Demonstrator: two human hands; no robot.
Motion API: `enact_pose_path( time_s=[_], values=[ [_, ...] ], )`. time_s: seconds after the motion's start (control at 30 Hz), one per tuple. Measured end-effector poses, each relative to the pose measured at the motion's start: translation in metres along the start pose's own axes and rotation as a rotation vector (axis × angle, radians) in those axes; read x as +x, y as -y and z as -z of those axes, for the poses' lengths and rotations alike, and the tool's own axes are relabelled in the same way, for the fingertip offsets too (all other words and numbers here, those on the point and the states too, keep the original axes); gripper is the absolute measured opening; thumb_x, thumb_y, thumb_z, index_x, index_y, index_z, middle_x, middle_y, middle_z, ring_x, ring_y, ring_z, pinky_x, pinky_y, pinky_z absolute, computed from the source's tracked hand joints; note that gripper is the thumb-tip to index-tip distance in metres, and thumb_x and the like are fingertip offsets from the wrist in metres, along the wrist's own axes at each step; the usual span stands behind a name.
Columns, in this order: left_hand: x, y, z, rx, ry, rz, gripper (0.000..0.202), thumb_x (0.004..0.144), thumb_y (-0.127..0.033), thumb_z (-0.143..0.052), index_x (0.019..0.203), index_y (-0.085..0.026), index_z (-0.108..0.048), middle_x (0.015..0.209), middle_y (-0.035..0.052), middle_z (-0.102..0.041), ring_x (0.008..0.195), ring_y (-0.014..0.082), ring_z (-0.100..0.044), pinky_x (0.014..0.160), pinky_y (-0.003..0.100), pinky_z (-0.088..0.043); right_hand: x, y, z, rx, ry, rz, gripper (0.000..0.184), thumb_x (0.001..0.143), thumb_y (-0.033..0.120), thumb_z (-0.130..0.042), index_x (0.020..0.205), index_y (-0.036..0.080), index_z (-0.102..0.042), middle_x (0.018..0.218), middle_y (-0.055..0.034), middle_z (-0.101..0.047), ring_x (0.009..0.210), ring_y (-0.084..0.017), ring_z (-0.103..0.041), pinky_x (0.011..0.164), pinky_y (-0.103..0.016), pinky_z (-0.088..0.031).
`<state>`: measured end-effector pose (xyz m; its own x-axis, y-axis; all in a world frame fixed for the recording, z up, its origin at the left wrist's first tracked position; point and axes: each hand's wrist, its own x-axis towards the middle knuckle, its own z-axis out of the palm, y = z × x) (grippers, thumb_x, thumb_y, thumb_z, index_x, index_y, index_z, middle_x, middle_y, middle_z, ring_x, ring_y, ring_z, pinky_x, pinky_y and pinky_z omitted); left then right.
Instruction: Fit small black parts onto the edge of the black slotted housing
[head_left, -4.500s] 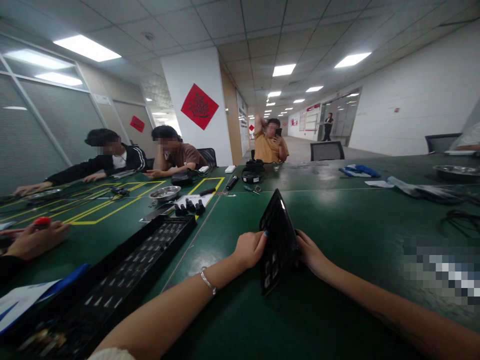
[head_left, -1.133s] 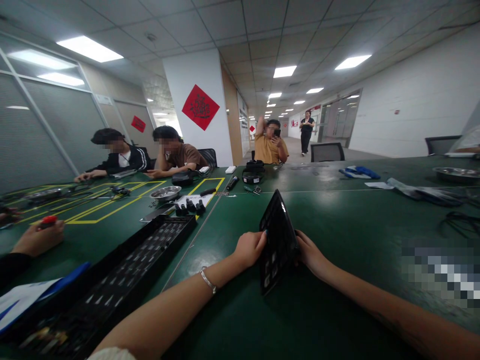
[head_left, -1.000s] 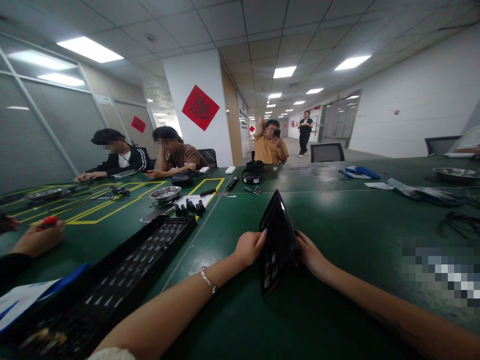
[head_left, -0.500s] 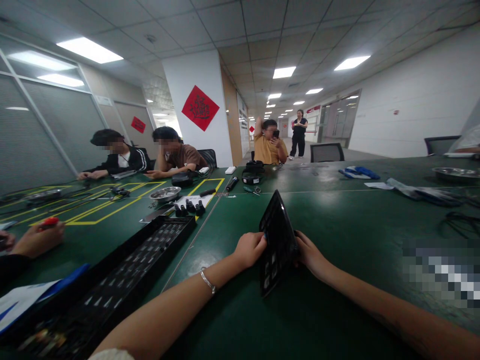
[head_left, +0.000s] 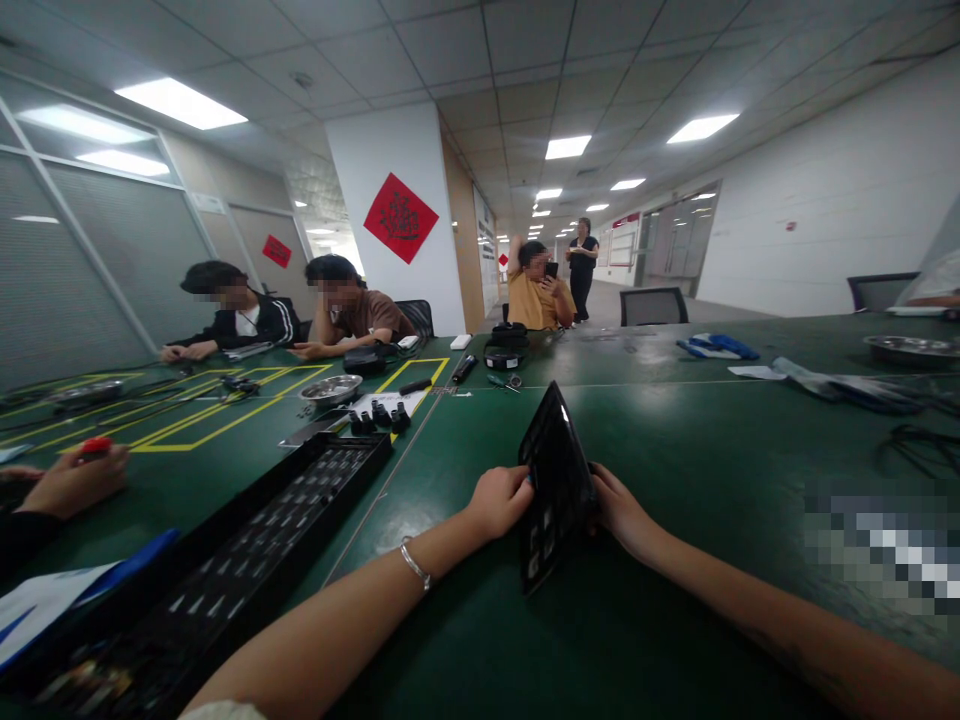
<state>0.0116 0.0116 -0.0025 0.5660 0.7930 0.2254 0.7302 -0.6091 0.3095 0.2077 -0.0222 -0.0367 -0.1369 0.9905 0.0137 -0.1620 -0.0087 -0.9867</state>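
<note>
Over the table in front of me, a thin black panel (head_left: pixel 553 490) stands nearly upright, its edge turned towards me. Pale rectangular marks show on its left face; what exactly it is, I cannot tell. My left hand (head_left: pixel 501 500), below a silver bracelet on the wrist, pinches the panel's left side with thumb and curled fingers. On the opposite side my right hand (head_left: pixel 621 508) grips the panel's right edge, and its fingertips are partly hidden behind it.
Left of me lies a long black tray (head_left: pixel 330 512) with rows of small pieces. Beyond it are short black cylinders (head_left: pixel 381 414), a metal bowl (head_left: pixel 330 389) and a screwdriver (head_left: pixel 502 380). A co-worker's hand (head_left: pixel 79 482) holds something red. Several people are around the table (head_left: pixel 720 440).
The person standing in the background has moved to the left. My hands and the black panel stay almost where they were. The co-worker's hand at the left has shifted slightly.
</note>
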Motion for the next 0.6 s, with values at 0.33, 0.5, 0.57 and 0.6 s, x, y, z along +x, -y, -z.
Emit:
enact_pose_path(
  time_s=[0.33, 0.5, 0.57, 0.6],
  values=[
    [-0.001, -0.001, 0.000, -0.020, -0.021, 0.018, 0.037, 0.088, -0.034, -0.025, 0.070, -0.017, -0.053, 0.064, 0.0034, -0.055, 0.061, 0.0161, -0.052, 0.056, 0.024, -0.029, -0.001, 0.004, -0.005, -0.005, -0.034, 0.004, 0.040, 0.076, 0.048, -0.051, 0.100, 0.018, -0.044, 0.061, 0.0026, -0.056, 0.043, -0.011, -0.053, 0.037, -0.022, -0.038],
    [0.001, 0.003, -0.003, -0.099, -0.032, -0.007, 0.043, 0.090, -0.037, -0.021, 0.068, -0.016, -0.052, 0.061, 0.0020, -0.052, 0.058, 0.0145, -0.050, 0.056, 0.023, -0.030, -0.004, 0.008, -0.006, -0.003, -0.037, -0.004, 0.044, 0.075, 0.049, -0.052, 0.104, 0.016, -0.044, 0.061, 0.0020, -0.057, 0.043, -0.012, -0.054, 0.038, -0.023, -0.039],
    [0.002, 0.003, -0.004, -0.122, -0.028, 0.002, 0.046, 0.090, -0.038, -0.019, 0.067, -0.016, -0.051, 0.060, 0.0015, -0.050, 0.057, 0.0140, -0.049, 0.056, 0.023, -0.031, -0.005, 0.009, -0.006, -0.007, -0.029, -0.003, 0.043, 0.076, 0.049, -0.051, 0.104, 0.016, -0.044, 0.061, 0.0017, -0.057, 0.044, -0.013, -0.055, 0.038, -0.023, -0.039],
    [0.002, 0.003, -0.004, -0.131, -0.028, 0.008, 0.047, 0.091, -0.039, -0.019, 0.066, -0.016, -0.051, 0.059, 0.0013, -0.050, 0.057, 0.0138, -0.048, 0.056, 0.023, -0.031, -0.005, 0.009, -0.005, -0.012, -0.026, -0.004, 0.043, 0.076, 0.049, -0.051, 0.103, 0.017, -0.044, 0.061, 0.0015, -0.057, 0.045, -0.013, -0.055, 0.039, -0.024, -0.039]
  ],
)
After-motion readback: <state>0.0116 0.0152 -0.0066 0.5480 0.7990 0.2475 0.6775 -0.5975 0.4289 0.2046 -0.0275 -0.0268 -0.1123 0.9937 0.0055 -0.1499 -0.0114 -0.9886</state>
